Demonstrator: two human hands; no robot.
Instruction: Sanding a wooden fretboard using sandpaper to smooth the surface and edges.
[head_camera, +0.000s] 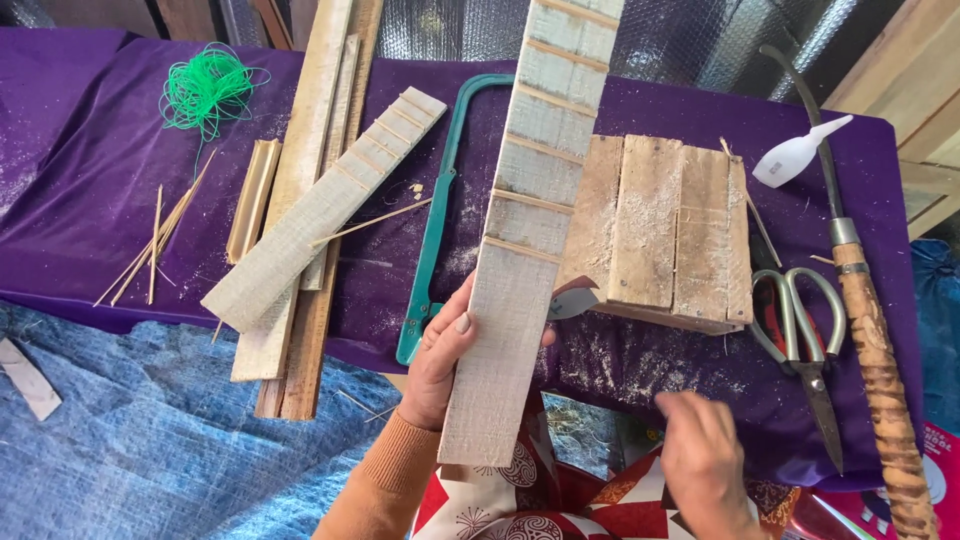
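My left hand (440, 355) grips a long pale wooden plank (525, 230) with thin bamboo strips set across it; the plank reaches from my lap up past the top edge. My right hand (705, 455) hovers low at the right, blurred, fingers curled near the purple cloth (650, 370), and I cannot tell if it holds anything. Just right of the plank sits a rough wooden block (660, 230) dusted with sawdust.
A second slotted plank (320, 215) lies over long wooden slats (310, 200) at the left, beside a teal saw frame (440, 220). Green string (208, 90) and bamboo sticks (160, 245) lie far left. Scissors (800, 325), a white glue bottle (795, 155) and a wood-handled knife (870, 330) lie right.
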